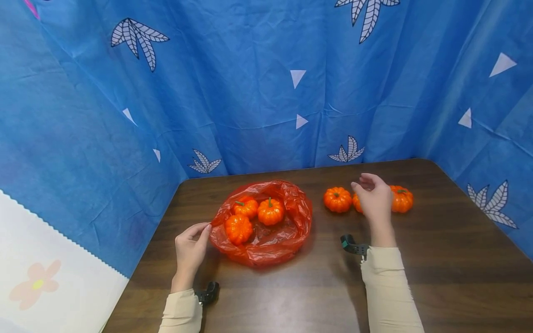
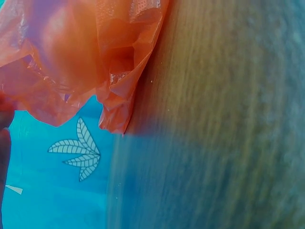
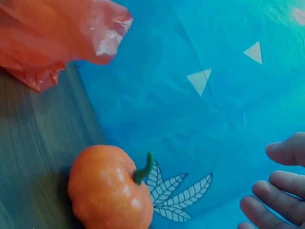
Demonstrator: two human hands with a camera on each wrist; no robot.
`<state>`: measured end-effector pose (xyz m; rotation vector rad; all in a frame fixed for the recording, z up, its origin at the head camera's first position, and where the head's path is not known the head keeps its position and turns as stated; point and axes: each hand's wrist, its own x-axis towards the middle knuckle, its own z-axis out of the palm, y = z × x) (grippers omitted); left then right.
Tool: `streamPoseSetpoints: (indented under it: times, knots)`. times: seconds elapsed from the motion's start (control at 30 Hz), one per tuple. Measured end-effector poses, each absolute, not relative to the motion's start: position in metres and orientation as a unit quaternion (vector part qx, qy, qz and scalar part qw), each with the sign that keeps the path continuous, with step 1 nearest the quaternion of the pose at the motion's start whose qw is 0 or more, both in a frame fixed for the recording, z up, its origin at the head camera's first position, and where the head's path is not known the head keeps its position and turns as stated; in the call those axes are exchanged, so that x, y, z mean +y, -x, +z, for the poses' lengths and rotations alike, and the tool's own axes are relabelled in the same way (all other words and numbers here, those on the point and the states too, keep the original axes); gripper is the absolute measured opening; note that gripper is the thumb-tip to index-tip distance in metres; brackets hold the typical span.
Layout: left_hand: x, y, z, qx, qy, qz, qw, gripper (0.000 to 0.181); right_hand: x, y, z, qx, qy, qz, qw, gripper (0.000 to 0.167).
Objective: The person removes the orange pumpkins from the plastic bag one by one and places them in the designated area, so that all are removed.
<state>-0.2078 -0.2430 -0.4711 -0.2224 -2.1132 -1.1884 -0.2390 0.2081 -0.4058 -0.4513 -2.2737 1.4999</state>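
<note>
A red plastic bag (image 1: 297, 238) lies spread open on the table with three small orange pumpkins inside, one of them a pumpkin (image 1: 270, 212) with an upright green stem. At the bag's left rim, my left hand (image 1: 191, 249) pinches the plastic between thumb and fingers. My right hand (image 1: 374, 199) hovers over the row of pumpkins on the right, fingers loosely bent and holding nothing. Left of it sits one pumpkin (image 1: 337, 200), also large in the right wrist view. The hand partly hides a middle pumpkin (image 1: 357, 203) and another pumpkin (image 1: 402, 200) on its right.
The dark wooden table (image 1: 291, 296) ends at the back against a blue curtain (image 1: 258, 92) with leaf and triangle prints. A white cloth (image 1: 50, 259) with a flower print hangs at the left.
</note>
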Motion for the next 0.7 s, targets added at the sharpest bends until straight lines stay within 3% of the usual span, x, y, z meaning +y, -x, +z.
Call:
streamPoseSetpoints:
  times: [0.7]
  knots:
    - [-0.241,0.205,-0.469,-0.812,0.101,-0.464,0.34,0.008,0.171,0.243,-0.402,-0.821,0.06,0.546,0.156,0.039]
